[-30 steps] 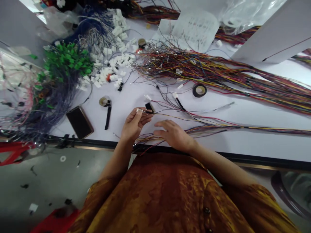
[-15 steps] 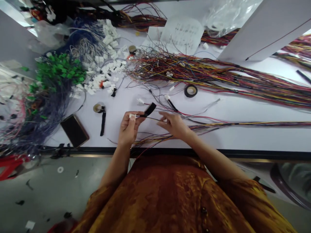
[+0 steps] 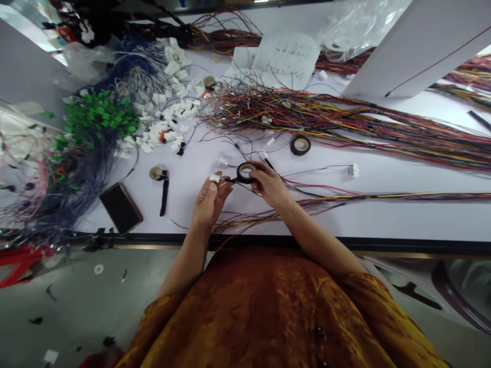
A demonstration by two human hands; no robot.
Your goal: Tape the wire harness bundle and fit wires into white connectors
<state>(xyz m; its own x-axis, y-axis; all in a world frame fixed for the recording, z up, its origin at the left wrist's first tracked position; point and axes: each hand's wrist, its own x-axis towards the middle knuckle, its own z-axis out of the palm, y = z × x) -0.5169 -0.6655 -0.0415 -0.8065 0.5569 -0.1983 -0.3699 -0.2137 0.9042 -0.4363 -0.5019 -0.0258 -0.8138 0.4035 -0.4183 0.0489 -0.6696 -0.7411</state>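
Between the thumb and fingers of my left hand (image 3: 209, 202) is a white connector (image 3: 215, 178) with thin wires. My right hand (image 3: 270, 185) is closed on a roll of black tape (image 3: 240, 174), held just right of the connector. A dark strip runs from the roll to the wires beside my left fingers. Beneath and right of my hands lies a wire bundle (image 3: 330, 199) along the table's front. Another white connector (image 3: 353, 170) rests on the table to the right, on a thin dark wire.
A second tape roll (image 3: 300, 145) lies beyond my right hand. Left are a phone (image 3: 121, 208), a small roll with a black strip (image 3: 156, 173), green connectors (image 3: 102, 115) and white connectors (image 3: 169, 122). A thick wire bundle (image 3: 307, 112) crosses the back, near printed paper (image 3: 286, 56).
My right hand has moved slightly left and up and now grips the tape roll, which has turned to show its ring. A white connector on a thin wire now shows at the right.
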